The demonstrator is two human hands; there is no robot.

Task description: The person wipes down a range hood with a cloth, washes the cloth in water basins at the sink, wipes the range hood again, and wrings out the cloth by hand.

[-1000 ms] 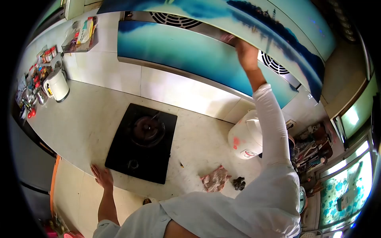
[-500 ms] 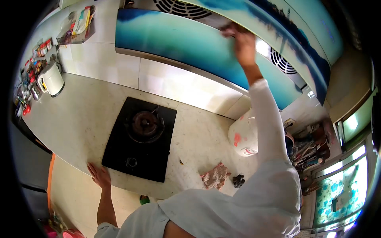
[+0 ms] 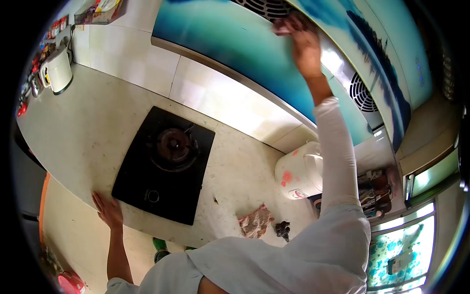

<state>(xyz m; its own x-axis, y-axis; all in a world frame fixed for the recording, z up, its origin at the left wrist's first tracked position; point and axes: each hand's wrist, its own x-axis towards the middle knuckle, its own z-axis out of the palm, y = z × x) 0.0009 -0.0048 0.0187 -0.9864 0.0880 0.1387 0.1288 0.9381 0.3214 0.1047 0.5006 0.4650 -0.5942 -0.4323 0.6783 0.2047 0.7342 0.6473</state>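
Observation:
My right hand (image 3: 307,54) is raised to the range hood (image 3: 235,54), closed on a reddish-brown cloth (image 3: 288,25). The cloth lies against the hood's upper edge, close to a black slotted vent (image 3: 264,8). My left hand (image 3: 108,210) rests with its fingers stretched out on the front edge of the countertop (image 3: 93,132). Just right of that hand sits a black single-burner gas stove (image 3: 164,164). A second stained, reddish cloth (image 3: 256,221) lies crumpled on the counter, beside a dark scrunched scrubber-like lump (image 3: 282,230).
A white lidded bucket (image 3: 297,171) stands below my right arm. At the far left is a white electric kettle (image 3: 58,71) near several jars. A utensil rack (image 3: 374,193) is to the right, above a curtained window (image 3: 401,255). A small dark scrap (image 3: 216,200) lies on the counter.
My view has shifted, so the hood fills more of the right side. The cloth in my right hand stays at the hood's upper edge. My left hand remains on the counter edge.

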